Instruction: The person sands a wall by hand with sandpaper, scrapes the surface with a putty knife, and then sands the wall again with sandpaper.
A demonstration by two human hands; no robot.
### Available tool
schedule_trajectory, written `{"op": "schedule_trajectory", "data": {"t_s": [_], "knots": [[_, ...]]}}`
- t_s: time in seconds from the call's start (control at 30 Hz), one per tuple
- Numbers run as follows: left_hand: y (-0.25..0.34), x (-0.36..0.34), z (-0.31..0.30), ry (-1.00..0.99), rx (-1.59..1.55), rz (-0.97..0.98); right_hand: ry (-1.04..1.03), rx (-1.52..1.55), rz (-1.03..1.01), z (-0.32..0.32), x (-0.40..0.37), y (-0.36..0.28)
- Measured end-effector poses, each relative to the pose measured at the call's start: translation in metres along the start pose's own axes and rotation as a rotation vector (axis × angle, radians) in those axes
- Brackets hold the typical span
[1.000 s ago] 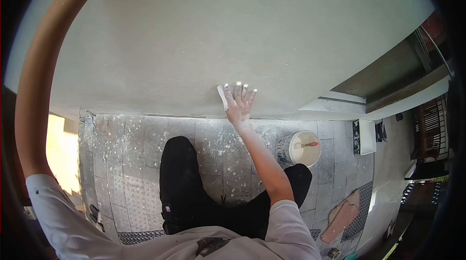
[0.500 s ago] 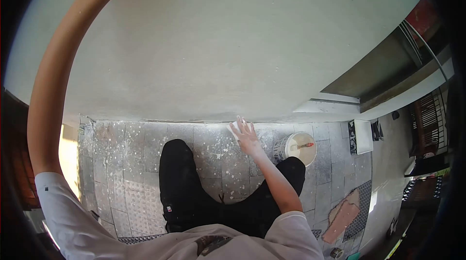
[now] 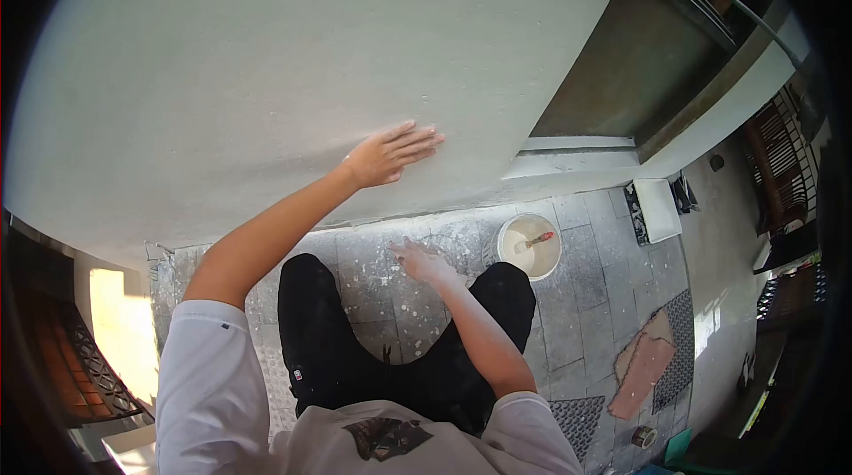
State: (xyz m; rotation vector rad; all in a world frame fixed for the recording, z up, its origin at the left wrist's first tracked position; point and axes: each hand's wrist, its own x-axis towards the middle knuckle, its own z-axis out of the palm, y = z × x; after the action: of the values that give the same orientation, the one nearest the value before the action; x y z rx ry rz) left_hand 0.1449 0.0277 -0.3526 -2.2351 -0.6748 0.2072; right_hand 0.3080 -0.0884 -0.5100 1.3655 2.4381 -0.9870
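Observation:
My left hand (image 3: 393,156) lies against the pale wall (image 3: 311,58) with its fingers stretched out to the right. Nothing shows in it. Lower down, my right hand (image 3: 424,262) hangs over the paint-spattered paving near the foot of the wall, dusted white up the forearm. Its fingers point left and are partly curled; whatever lies beneath them is hidden. Just right of that hand stands a white bucket (image 3: 557,253) containing a pale mixture, with a red-tipped brush (image 3: 538,239) resting in it.
My black-trousered knees (image 3: 306,298) are bent beneath me. Further right sit a white tray (image 3: 657,209), a pink board (image 3: 641,377) and a roll of tape (image 3: 644,437) on grey tiles (image 3: 568,324). A dark window (image 3: 630,58) is set in the wall.
My left hand has come down from high on the wall to its lower middle. My right hand has shifted slightly left; the white sheet seen under it no longer shows. The view has turned.

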Motion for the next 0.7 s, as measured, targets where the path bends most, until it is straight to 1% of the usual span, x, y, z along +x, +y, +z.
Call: {"op": "schedule_trajectory", "data": {"t_s": [0.07, 0.17, 0.27, 0.33, 0.43, 0.53, 0.57, 0.63, 0.7], "knots": [[0.022, 0.02, 0.014, -0.041, 0.03, 0.052, -0.034, 0.032, -0.004, 0.0, 0.003, -0.003], [0.029, 0.04, 0.013, -0.075, 0.069, 0.11, 0.076, 0.103, -0.038, -0.006, 0.001, -0.006], [0.02, 0.057, 0.002, -0.064, 0.077, 0.135, 0.094, 0.125, -0.024, -0.015, 0.0, -0.005], [0.002, 0.072, -0.014, -0.037, 0.089, 0.148, 0.085, 0.149, -0.014, -0.013, 0.004, 0.005], [-0.017, 0.1, -0.038, 0.084, 0.122, 0.059, 0.062, 0.154, 0.021, -0.016, 0.003, 0.016], [-0.03, 0.121, -0.057, 0.239, 0.053, -0.015, 0.079, 0.178, 0.022, -0.016, 0.002, 0.028], [-0.029, 0.123, -0.062, 0.229, 0.031, -0.027, 0.092, 0.196, 0.014, -0.013, 0.002, 0.031], [-0.023, 0.118, -0.066, 0.198, -0.015, -0.054, 0.065, 0.223, 0.021, -0.027, -0.011, 0.026], [-0.014, 0.113, -0.07, 0.116, -0.079, -0.071, 0.058, 0.239, 0.019, -0.03, -0.016, 0.026]]}}
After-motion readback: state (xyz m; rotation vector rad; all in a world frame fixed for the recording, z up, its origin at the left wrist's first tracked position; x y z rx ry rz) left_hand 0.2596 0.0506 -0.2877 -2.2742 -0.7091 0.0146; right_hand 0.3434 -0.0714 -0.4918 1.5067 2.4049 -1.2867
